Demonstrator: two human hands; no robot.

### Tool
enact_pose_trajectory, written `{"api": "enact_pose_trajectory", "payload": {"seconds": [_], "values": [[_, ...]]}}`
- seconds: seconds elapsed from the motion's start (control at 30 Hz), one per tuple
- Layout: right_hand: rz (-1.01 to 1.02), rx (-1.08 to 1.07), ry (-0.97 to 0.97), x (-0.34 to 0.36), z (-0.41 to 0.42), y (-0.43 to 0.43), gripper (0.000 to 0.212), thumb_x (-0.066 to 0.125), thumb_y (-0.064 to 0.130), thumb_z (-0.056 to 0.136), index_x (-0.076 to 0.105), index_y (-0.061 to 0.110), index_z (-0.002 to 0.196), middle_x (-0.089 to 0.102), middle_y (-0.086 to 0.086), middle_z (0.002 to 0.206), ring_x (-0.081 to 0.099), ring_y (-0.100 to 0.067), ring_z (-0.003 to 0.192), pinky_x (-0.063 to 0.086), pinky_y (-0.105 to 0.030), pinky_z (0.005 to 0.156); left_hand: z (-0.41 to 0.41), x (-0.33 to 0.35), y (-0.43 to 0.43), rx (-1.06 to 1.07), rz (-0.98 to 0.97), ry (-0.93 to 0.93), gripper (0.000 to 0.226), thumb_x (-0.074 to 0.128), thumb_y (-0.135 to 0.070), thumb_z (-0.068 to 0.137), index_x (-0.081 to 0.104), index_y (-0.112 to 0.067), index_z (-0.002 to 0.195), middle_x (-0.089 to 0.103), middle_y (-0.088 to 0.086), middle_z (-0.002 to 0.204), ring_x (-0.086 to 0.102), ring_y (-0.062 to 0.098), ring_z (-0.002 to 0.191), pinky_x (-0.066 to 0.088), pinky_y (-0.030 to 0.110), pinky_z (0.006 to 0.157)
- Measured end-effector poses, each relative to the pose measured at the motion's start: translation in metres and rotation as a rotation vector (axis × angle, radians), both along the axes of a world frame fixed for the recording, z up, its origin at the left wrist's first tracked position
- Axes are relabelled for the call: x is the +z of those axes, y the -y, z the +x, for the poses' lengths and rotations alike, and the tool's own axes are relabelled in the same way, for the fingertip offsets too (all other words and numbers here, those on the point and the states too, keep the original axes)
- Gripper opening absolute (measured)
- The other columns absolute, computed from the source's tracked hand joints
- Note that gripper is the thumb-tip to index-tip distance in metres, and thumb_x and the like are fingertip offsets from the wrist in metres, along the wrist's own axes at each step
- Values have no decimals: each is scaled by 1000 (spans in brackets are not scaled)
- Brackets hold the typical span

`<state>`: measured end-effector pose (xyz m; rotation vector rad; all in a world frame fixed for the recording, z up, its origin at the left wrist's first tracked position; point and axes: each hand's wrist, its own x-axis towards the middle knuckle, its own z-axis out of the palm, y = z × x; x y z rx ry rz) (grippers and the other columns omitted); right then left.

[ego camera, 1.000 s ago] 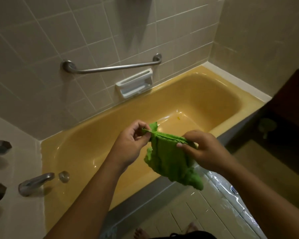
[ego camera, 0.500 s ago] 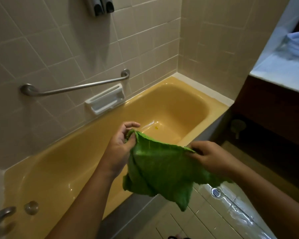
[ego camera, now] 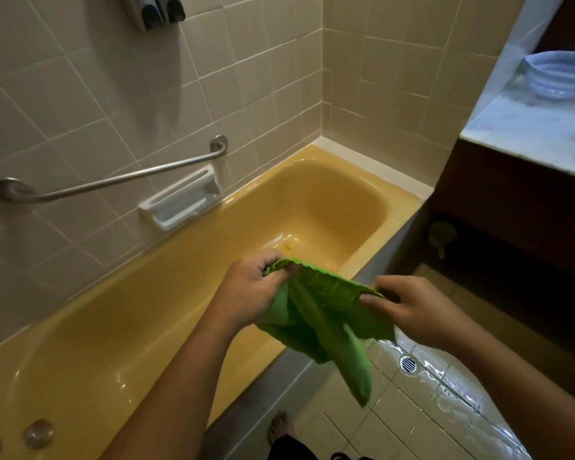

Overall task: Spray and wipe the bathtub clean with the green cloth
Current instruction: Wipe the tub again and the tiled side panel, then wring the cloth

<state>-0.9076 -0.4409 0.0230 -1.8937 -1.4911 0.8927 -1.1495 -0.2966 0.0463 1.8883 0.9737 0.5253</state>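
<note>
yellow bathtub, both hands gripping green cloth

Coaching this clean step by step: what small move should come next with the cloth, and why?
Probably bunch the green cloth into the left hand, freeing the right hand: both hands grip its top edge, the rest hangs loose in the air, not on the bathtub.

The cloth is plain bright green. The bathtub is glossy mustard yellow (one small dark speck on its floor). The wall tiles are beige with a pale grout grid. The grab bar is silver-grey, the soap dish white, the cabinet dark brown, and the counter white with grey veining.
</note>
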Motion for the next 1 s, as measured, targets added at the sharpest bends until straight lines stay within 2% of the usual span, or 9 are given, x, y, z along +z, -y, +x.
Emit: {"api": "enact_pose_trajectory", "payload": {"seconds": [0.17, 0.27, 0.37, 0.47, 0.53, 0.67, 0.83, 0.9, 1.0], "values": [[6, -309, -677, -6, 3, -8, 29, 61, 35, 95, 72, 9, 89, 68, -10, 75, 63, -21, 63, 52, -29, 55, -21, -12, -49, 28, -146, -71, 11, 79, -39, 89, 71, -39, 97, 67, -1, 102, 67, 20, 91, 54, 31, 62], [-15, -485, -908, -10, 1, -27, 29, 58, 27, 100, 73, 4, 107, 74, -18, 93, 71, -25, 78, 58, -33, 66, -36, -33, -80, 106, -354, 133, 22, 74, -16, 95, 76, -36, 103, 65, 2, 114, 65, 23, 101, 54, 25, 67], [6, -634, -873, -21, -9, -49, 26, 60, 25, 102, 75, 3, 105, 75, -21, 92, 72, -27, 78, 56, -38, 73, -52, -55, -106, 273, -246, 191, 28, 73, -11, 95, 76, -37, 105, 68, -3, 112, 65, 19, 101, 54, 28, 73], [25, -689, -719, -34, -26, -76, 28, 65, 33, 100, 79, 9, 100, 74, -24, 92, 69, -30, 77, 54, -39, 74, -65, -78, -128, 181, 93, -209, 14, 70, -22, 98, 73, -36, 99, 68, -15, 100, 62, 11, 94, 49, 30, 73], [-7, -675, -612, -40, -36, -93, 30, 67, 42, 98, 80, 16, 95, 73, -22, 91, 68, -33, 75, 57, -37, 67, -71, -91, -138, 129, 210, -355, 10, 66, -29, 101, 68, -35, 92, 66, -14, 91, 61, 12, 87, 50, 35, 73], [-60, -770, -625, -44, -52, -121, 29, 73, 45, 93, 80, 17, 93, 76, -20, 98, 72, -40, 93, 57, -60, 90, -86, -97, -161, 240, 146, -314, 25, 53, -39, 106, 66, -31, 86, 65, -9, 80, 59, 12, 77, 43, 32, 61], [57, -866, -611, -36, -77, -156, 22, 72, 42, 95, 78, 21, 93, 79, -6, 90, 75, -27, 90, 58, -43, 78, -87, -77, -169, 344, 35, -201, 37, 52, -42, 107, 61, -26, 75, 59, -4, 67, 54, 13, 61, 38, 29, 53], [46, -811, -590, -35, -94, -168, 21, 69, 42, 98, 78, 23, 96, 79, -2, 91, 76, -25, 91, 60, -45, 82, -78, -67, -158, 313, 12, -180, 32, 55, -41, 106, 66, -26, 81, 64, -6, 74, 57, 6, 63, 39, 15, 49], [2, -691, -667, -36, -121, -184, 17, 63, 28, 102, 75, 16, 103, 79, -8, 96, 77, -24, 88, 63, -48, 83, -61, -56, -142, 199, -54, -154, 20, 60, -38, 103, 75, -28, 94, 70, -13, 85, 63, -4, 78, 47, 9, 57]]}}
